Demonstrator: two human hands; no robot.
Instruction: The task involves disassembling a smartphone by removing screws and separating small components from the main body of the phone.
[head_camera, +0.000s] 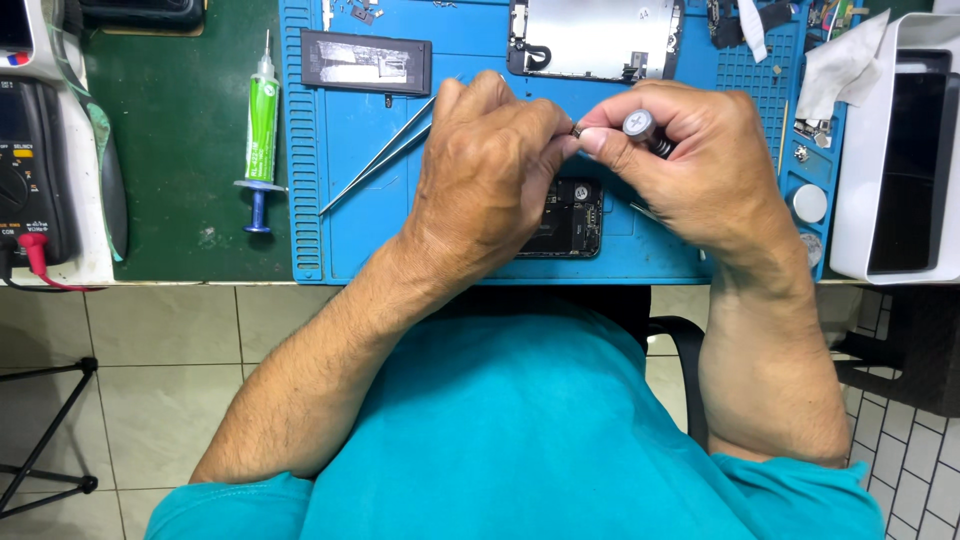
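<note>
My left hand (487, 165) holds thin metal tweezers (375, 165) whose long legs stick out to the left over the blue work mat (350, 240). My right hand (690, 160) is closed around a small screwdriver (641, 127) with a round silver cap, its shaft mostly hidden. The fingertips of both hands meet above an opened phone body (570, 215), and a tiny metal part sits between them. Most of the phone body is hidden under my hands.
A black phone battery (366, 62) and a detached screen assembly (595, 38) lie at the mat's far side. A green syringe (261, 130) rests on the green surface to the left, beside a multimeter (30, 170). A white tray (900, 150) stands at the right.
</note>
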